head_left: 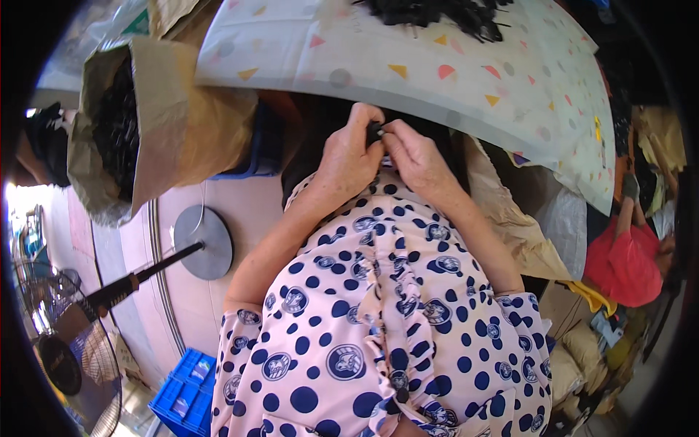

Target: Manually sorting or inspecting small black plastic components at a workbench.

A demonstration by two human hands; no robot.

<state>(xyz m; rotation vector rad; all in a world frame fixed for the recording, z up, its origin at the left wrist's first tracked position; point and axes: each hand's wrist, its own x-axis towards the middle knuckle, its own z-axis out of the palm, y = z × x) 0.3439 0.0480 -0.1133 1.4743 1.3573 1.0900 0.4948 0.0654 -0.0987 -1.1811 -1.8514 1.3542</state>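
Note:
Both my hands meet close to my chest, just below the near edge of the cloth-covered table [284,62]. Between the fingers of my left hand [349,149] is a small black piece [374,132], too small to name more exactly. My right hand [415,153] pinches at the same spot, its thumb and forefinger against the piece's right side, where a tiny pale bit shows. What the right fingertips hold beyond that is hidden. On the table's far part lies a pile of black strip-like pieces [444,16].
At left stands a brown paper sack [164,131] filled with black pieces. Below it are a standing fan [62,364] with a round base [204,244] and a blue crate [186,390]. Crumpled brown paper [510,211] hangs at right, near a person in a red top [626,262].

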